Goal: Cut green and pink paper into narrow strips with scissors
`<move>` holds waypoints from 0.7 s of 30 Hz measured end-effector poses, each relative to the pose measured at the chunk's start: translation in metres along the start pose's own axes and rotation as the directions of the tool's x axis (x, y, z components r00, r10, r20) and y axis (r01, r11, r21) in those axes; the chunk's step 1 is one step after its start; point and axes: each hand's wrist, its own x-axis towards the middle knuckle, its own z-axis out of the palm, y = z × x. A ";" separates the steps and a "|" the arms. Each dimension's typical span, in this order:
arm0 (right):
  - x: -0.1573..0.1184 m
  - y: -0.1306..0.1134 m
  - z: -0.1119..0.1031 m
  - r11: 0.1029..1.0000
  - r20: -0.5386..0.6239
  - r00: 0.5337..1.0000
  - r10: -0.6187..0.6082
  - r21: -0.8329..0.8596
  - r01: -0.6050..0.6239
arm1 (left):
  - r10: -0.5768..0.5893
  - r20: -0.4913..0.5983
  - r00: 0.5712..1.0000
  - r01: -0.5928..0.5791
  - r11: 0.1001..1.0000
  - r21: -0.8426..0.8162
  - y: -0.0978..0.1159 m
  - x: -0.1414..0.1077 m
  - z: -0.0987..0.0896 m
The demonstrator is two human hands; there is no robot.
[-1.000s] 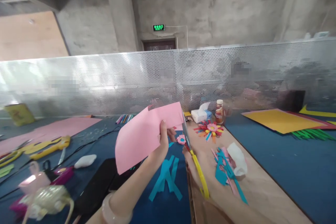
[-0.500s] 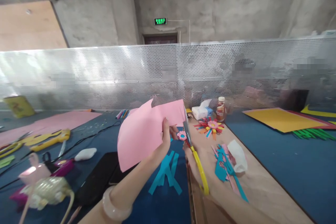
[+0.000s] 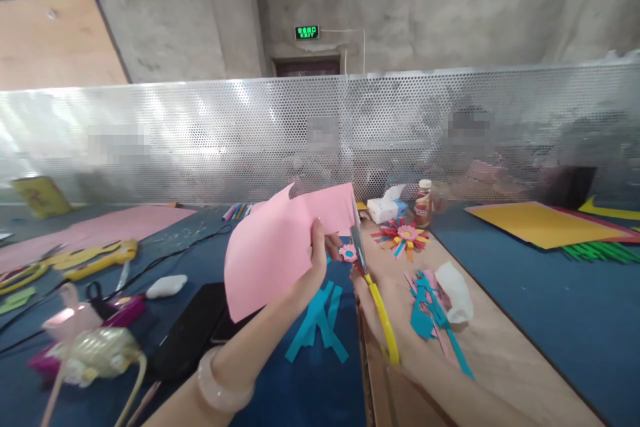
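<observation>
A large sheet of pink paper [image 3: 270, 247] is gripped by my left hand [image 3: 320, 247], thumb on the near face. My right hand [image 3: 373, 307] is closed round yellow-handled scissors [image 3: 384, 320], whose blades point up along the paper's right edge. Narrow slits show near that edge. Between the hands sits a small pink paper flower [image 3: 349, 252] with a blue centre; what it is fixed to I cannot tell. Below, blue paper strips [image 3: 320, 323] lie crossed on the table. Right of my hand lie blue and pink paper scraps [image 3: 429, 310].
A colourful paper-strip flower [image 3: 403, 238], tissue pack [image 3: 387, 208] and brown bottle [image 3: 423, 205] stand beyond. Orange and red sheets [image 3: 535, 223] lie right. A black pouch [image 3: 185, 333], white case [image 3: 167, 285] and yellow glue gun [image 3: 103, 261] are left. A perforated metal screen [image 3: 225, 140] borders the back.
The view has tilted down slightly, so everything sits a little higher or shifted right. Both hands keep their hold on the paper and scissors, with the blades still at the right edge.
</observation>
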 end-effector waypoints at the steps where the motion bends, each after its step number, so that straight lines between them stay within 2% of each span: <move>1: 0.000 0.000 0.000 1.000 -0.011 1.000 0.004 -0.016 -0.004 | -0.020 -0.005 1.000 0.020 1.000 -0.024 0.001 0.000 0.001; 7: -0.001 -0.002 -0.002 0.997 0.033 0.999 0.031 -0.066 -0.028 | -0.018 -0.009 1.000 0.018 1.000 0.010 0.001 -0.001 0.002; 15: -0.002 -0.008 -0.006 0.998 0.092 0.995 0.034 0.052 -0.039 | -0.008 -0.010 1.000 0.009 0.995 0.095 0.000 -0.001 0.002; 21: -0.004 -0.013 -0.010 0.998 0.103 0.993 0.054 0.017 -0.056 | 0.059 0.001 0.998 -0.059 0.995 0.076 -0.002 -0.001 0.001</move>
